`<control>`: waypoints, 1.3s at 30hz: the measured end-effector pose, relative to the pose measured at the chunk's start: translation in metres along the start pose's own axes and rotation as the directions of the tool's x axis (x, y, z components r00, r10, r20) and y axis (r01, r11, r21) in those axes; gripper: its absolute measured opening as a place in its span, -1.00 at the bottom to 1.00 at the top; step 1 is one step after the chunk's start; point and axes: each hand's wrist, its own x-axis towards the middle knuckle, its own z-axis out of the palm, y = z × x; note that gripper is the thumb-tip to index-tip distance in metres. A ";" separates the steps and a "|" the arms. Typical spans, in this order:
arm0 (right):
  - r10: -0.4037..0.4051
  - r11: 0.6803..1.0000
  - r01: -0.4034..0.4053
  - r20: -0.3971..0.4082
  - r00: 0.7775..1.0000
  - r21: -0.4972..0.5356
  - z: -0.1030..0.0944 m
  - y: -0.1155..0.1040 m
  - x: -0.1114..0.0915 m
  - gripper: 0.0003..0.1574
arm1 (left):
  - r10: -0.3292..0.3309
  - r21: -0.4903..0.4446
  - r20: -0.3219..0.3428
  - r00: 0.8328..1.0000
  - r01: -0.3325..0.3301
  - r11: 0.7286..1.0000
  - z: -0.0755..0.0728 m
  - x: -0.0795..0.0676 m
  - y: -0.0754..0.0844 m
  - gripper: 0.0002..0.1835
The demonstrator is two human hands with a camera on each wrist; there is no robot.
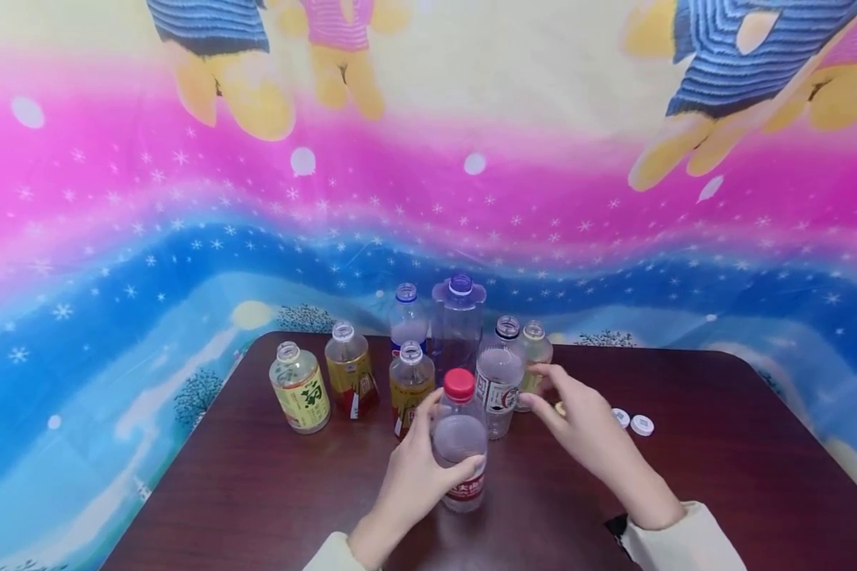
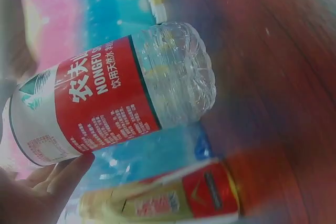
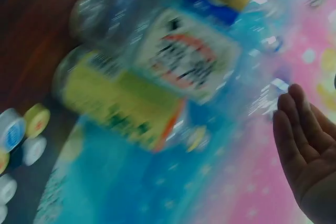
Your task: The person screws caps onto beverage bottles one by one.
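My left hand point(image 1: 417, 472) grips a clear plastic water bottle point(image 1: 461, 438) with a red label and a red cap point(image 1: 459, 385), upright at the front of the bottle group. In the left wrist view its red label point(image 2: 107, 93) fills the middle, with fingers around the upper part. My right hand point(image 1: 589, 420) holds nothing; its thumb and fingers are spread apart, close to an uncapped bottle with a white label point(image 1: 498, 394). The right wrist view has that hand point(image 3: 310, 156) at the right edge, fingers extended.
Uncapped bottles stand around: a yellow-labelled one point(image 1: 301, 400) at left, two gold-and-red ones point(image 1: 353, 381), a blue-rimmed one point(image 1: 409, 329), a tall purple-tinted one point(image 1: 457, 333), and another yellow-labelled one point(image 1: 537, 349). Several loose caps point(image 1: 642, 426) lie right on the dark table point(image 1: 257, 507).
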 end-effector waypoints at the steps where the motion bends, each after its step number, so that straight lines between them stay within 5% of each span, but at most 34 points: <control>1: 0.027 1.000 -0.028 -0.007 1.000 -0.015 0.000 0.007 -0.002 -0.59 | -0.018 -0.010 -0.015 1.000 0.018 1.000 -0.005 -0.002 -0.001 -0.02; 6: 0.168 0.980 -0.166 0.011 0.986 -0.107 -0.001 0.045 -0.013 -0.71 | -0.130 -0.067 -0.065 0.989 0.125 0.990 -0.038 -0.009 -0.015 -0.08; 10: 0.260 0.955 -0.246 0.074 0.963 -0.164 0.003 0.077 -0.022 -0.73 | -0.186 -0.111 -0.188 0.964 0.167 0.980 -0.070 -0.017 -0.032 -0.11; 18: 0.445 0.886 -0.384 0.249 0.860 -0.258 0.016 0.125 -0.034 -0.58 | -0.177 0.004 -0.507 0.844 0.208 0.978 -0.132 -0.024 -0.067 -0.14; 23: 0.476 0.873 -0.399 0.309 0.824 -0.282 0.022 0.141 -0.037 -0.53 | -0.171 0.050 -0.606 0.777 0.252 0.966 -0.156 -0.017 -0.091 -0.12; 26: 0.486 0.869 -0.404 0.333 0.808 -0.287 0.025 0.147 -0.039 -0.52 | -0.168 0.062 -0.637 0.752 0.266 0.962 -0.165 -0.010 -0.106 -0.11; 31: 0.503 0.860 -0.414 0.360 0.786 -0.299 0.028 0.153 -0.043 -0.43 | -0.199 0.039 -0.646 0.737 0.292 0.956 -0.170 -0.001 -0.124 -0.10; 39: 0.525 0.848 -0.430 0.383 0.760 -0.308 0.031 0.155 -0.040 -0.43 | -0.221 0.045 -0.619 0.754 0.315 0.948 -0.173 0.004 -0.131 -0.11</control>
